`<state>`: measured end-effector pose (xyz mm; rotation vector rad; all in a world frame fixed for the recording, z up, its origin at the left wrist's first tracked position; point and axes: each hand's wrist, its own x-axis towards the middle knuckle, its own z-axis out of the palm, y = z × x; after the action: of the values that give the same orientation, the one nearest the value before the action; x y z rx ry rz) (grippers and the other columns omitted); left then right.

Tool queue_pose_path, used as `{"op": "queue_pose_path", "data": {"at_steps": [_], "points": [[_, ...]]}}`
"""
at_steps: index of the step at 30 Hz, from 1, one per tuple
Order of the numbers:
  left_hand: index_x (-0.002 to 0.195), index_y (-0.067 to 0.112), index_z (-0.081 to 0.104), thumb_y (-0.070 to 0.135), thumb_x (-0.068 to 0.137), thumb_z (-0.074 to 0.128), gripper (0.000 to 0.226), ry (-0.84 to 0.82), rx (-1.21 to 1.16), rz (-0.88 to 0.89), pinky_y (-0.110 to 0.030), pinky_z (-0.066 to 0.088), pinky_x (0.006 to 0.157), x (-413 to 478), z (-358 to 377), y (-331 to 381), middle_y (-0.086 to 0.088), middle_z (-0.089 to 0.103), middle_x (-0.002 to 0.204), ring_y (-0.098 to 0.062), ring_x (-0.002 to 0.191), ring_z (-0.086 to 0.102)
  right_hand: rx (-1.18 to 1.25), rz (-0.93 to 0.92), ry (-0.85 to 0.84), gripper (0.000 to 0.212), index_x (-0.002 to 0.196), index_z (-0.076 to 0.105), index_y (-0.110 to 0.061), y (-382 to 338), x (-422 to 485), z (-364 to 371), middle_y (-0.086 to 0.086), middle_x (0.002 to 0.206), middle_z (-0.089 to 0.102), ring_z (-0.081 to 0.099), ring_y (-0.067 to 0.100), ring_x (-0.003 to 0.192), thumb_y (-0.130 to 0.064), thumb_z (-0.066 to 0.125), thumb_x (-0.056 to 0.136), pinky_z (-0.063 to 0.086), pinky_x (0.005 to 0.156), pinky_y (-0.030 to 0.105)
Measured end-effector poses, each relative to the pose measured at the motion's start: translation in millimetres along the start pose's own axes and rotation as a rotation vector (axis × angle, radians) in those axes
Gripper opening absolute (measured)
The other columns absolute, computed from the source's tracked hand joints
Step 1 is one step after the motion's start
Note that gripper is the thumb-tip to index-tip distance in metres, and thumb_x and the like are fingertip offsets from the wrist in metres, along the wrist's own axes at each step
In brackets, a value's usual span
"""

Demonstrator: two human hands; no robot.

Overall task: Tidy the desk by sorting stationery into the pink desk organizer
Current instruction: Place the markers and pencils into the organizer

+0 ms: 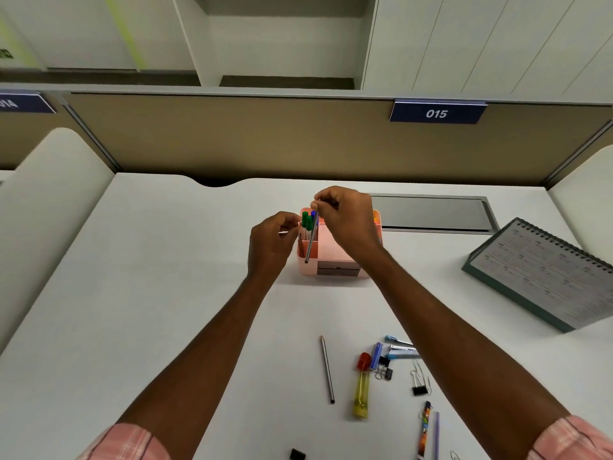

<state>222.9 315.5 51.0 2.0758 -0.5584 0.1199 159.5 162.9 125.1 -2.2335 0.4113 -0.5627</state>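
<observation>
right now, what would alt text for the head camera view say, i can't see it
A person's right hand pinches a grey pencil nearly upright at the pink desk organizer, where green and blue pens stand; the left hand is at its left edge. A second pencil, binder clips and stationery lie loose on the desk.
</observation>
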Motion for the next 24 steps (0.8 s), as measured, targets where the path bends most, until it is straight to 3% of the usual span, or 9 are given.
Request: {"op": "queue_pose_path", "data": {"at_steps": [8, 16, 24], "points": [[0.105, 0.012, 0.074, 0.017, 0.092, 0.074, 0.014, -0.005, 0.013, 0.014, -0.027, 0.062, 0.082, 1, 1, -3, -0.002, 0.077, 0.104, -0.014, 0.091, 0.072, 0.041, -0.002, 0.048, 0.010, 0.098, 0.078, -0.011, -6, 13, -6, -0.001, 0.088, 0.076, 0.069, 0.008, 0.079, -0.018, 0.072, 0.093, 0.057, 0.074, 0.020], [0.106, 0.012, 0.075, 0.013, 0.094, 0.071, 0.012, -0.005, 0.002, 0.053, -0.027, 0.060, 0.085, 1, -2, -3, 0.001, 0.077, 0.101, -0.012, 0.091, 0.071, -0.251, -0.018, -0.211, 0.017, 0.104, 0.078, -0.011, 25, 6, 38, 0.005, 0.096, 0.076, 0.067, 0.016, 0.079, -0.018, 0.064, 0.098, 0.049, 0.072, 0.022], [0.107, 0.015, 0.075, 0.014, 0.095, 0.070, 0.013, -0.030, 0.004, 0.065, -0.027, 0.060, 0.085, 3, -1, -3, 0.004, 0.077, 0.100, -0.007, 0.091, 0.070, -0.251, 0.020, -0.249, 0.016, 0.105, 0.078, -0.010, 29, 8, 51, 0.008, 0.094, 0.076, 0.068, 0.020, 0.079, -0.019, 0.069, 0.096, 0.057, 0.083, 0.030]]}}
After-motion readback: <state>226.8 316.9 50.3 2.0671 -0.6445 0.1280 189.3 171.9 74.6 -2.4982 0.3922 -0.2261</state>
